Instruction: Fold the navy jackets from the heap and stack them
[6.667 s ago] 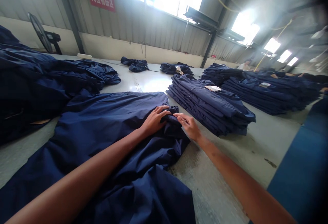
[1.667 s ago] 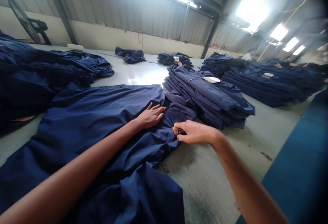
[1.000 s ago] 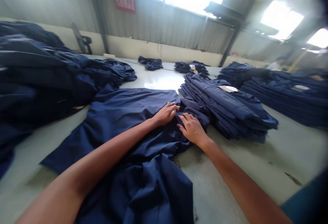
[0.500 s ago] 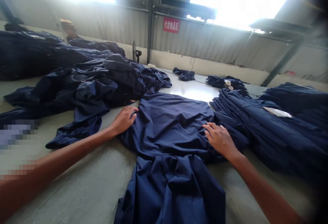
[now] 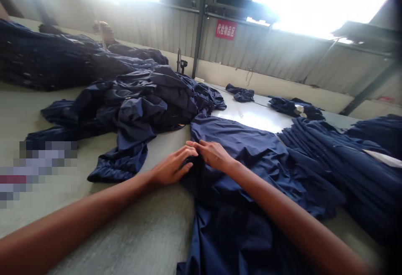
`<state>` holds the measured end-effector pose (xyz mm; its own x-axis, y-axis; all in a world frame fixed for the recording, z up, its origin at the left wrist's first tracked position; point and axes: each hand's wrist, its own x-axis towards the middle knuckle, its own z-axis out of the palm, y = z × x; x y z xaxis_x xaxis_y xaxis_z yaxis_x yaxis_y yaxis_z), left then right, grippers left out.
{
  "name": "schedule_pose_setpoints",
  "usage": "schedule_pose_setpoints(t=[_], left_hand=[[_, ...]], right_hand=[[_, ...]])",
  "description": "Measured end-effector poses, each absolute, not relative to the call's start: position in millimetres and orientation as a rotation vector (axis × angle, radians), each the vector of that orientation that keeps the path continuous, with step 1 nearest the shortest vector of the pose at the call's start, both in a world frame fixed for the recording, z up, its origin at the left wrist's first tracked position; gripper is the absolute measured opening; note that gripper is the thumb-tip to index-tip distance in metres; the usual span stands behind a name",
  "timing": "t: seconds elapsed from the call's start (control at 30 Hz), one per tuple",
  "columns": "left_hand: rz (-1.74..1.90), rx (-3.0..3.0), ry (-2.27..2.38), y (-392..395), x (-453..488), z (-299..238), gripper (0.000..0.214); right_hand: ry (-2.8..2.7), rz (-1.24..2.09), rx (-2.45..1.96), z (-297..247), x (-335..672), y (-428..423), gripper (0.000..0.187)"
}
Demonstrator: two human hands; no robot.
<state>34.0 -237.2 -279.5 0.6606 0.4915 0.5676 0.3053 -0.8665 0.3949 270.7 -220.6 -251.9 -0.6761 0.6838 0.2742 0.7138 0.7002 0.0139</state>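
Observation:
A navy blue garment [image 5: 248, 145] lies spread over the table, its lower part hanging toward me in loose folds. My left hand [image 5: 174, 167] is at the garment's left edge, fingers bent around dark cloth that shows between thumb and fingertips. Just beside it, my right hand [image 5: 215, 155] reaches across the garment from the right. Its fingers are closed on the same edge, almost touching the left fingertips; the thumb is hidden. Wrinkles run across the cloth to the right of my right forearm.
Crumpled navy garments [image 5: 150, 90] are heaped at the left, with a larger pile [image 5: 44, 61] behind. A stack of folded navy garments [image 5: 339, 162] stands at the right. Small bundles [image 5: 241, 93] lie farther back. A person [image 5: 106, 34] is behind the left pile.
My right hand has crossed leftward from the garment's right side to its left edge, beside my left hand. The view has turned a little left.

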Motion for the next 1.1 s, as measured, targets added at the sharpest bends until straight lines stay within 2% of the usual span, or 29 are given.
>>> schedule_pose_setpoints(t=[0.07,0.13,0.33,0.43,0.6,0.67,0.8,0.93,1.1], left_hand=[[0.94,2.641,0.511,-242,33,-278,0.031],[0.951,2.657,0.521,-243,33,-277,0.029],[1.088,2.557,1.187,-229,36,-288,0.026],[0.957,2.49,1.314,-216,39,-291,0.025],[0.704,2.673,1.227,-202,60,-288,0.049],[0.726,2.685,1.197,-200,71,-287,0.045],[0.824,2.582,1.048,-199,80,-289,0.023],[0.911,2.418,0.981,-195,77,-292,0.028],[0.707,2.409,1.147,-188,75,-297,0.033]], right_hand=[[-2.696,-0.214,-1.058,-266,267,-210,0.03],[-2.604,-0.143,-1.064,-279,271,-205,0.021],[-2.134,0.155,-1.169,-292,291,-207,0.012],[-2.098,0.137,-1.195,-289,294,-210,0.013],[-2.107,0.081,-1.155,-289,296,-208,0.013],[-2.106,0.09,-1.132,-290,298,-208,0.012],[-2.087,0.133,-1.099,-292,300,-207,0.007],[-2.099,0.161,-1.105,-293,299,-206,0.008],[-2.171,0.101,-1.112,-289,297,-209,0.01]])
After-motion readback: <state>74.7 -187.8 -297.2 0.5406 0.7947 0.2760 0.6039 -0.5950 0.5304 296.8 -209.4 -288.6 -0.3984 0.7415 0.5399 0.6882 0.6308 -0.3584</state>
